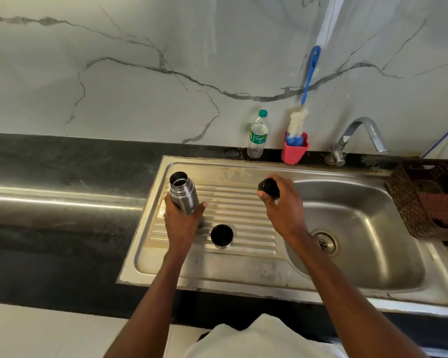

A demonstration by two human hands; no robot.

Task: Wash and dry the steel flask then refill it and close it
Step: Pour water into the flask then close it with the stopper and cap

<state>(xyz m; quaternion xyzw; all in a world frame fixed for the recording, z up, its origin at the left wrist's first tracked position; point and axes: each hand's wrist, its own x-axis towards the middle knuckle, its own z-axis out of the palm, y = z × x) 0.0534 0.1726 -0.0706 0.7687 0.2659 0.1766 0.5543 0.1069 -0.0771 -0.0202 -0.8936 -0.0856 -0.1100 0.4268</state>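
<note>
Your left hand (183, 223) grips the steel flask (183, 193) around its lower body, fingers wrapped behind it and the thumb showing on its right side; the flask is upright, tilted slightly, mouth open and uncapped, over the left end of the ribbed drainboard (243, 202). Whether its base touches the drainboard cannot be told, since your hand covers it. Your right hand (282, 202) holds a black stopper (269, 187) pinched in curled fingers, raised above the boundary between drainboard and sink basin (367, 228). A black-lined cup lid (221, 235) stands on the drainboard, open side up, between your two forearms and just beside your left wrist. The basin lies to the right with its drain (325, 241) partly hidden behind your right forearm. The tap (360, 136) rises at the back rim of the sink, spout turned to the right. Against the marble wall (140, 73), a plastic water bottle (258, 135) with a green cap stands on the dark worktop (62, 177), and just right of it a red holder (294, 149) carries a bottle brush (305, 89) with a blue handle leaning on the wall. A brown woven basket (409, 202) sits at the right edge of the sink with a reddish cloth (440, 208) inside. A white garment (256, 339) shows at the bottom of the view.
</note>
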